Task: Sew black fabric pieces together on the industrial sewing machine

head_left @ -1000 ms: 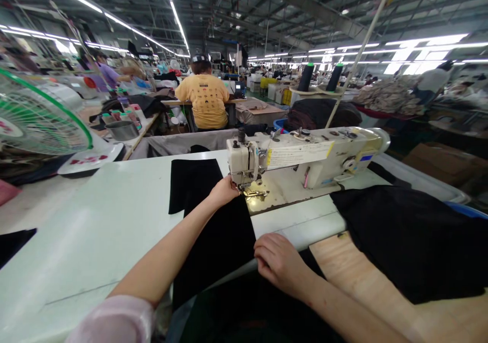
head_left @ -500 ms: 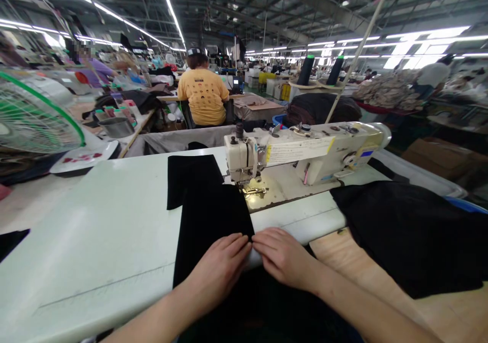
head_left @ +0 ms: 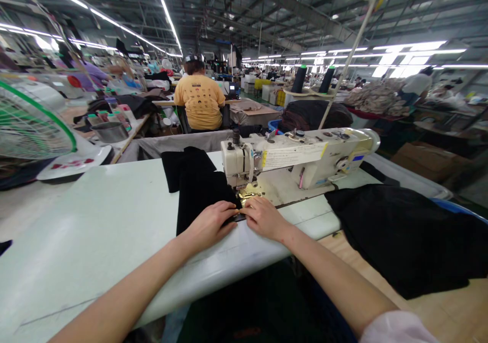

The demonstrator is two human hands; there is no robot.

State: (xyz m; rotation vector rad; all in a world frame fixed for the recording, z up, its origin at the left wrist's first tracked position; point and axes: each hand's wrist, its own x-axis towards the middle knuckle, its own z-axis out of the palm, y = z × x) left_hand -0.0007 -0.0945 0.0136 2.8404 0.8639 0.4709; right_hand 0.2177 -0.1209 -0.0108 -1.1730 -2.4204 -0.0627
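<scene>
My left hand [head_left: 213, 224] lies flat, unclenched, on the cloth [head_left: 196, 188], which runs away from me; my right hand [head_left: 264, 218], flat too, sits nearer the needle [head_left: 241, 189] just ahead

Matt black cloth [head_left: 198, 195] is set against a glossy cream sewing machine [head_left: 297, 157].

The sewing machine's body is finished in smooth, lightly shining cream paint, and a matt paper label [head_left: 293, 155] is stuck along its front. Beneath its needle end a polished, yellowish metal plate [head_left: 253, 193] is let into the table [head_left: 95, 221], whose pale top is smooth with a soft sheen. Just left of the machine the black cloth is laid, soft and dull, with no shine. Right of the machine a heap of dark fabric [head_left: 400, 231], equally matt, is spread over a bare wooden board [head_left: 438, 307] with visible grain. Far left of the machine a fan [head_left: 30, 124] rimmed in glossy green plastic and a dull grey metal bowl [head_left: 110, 131] are seen.
</scene>
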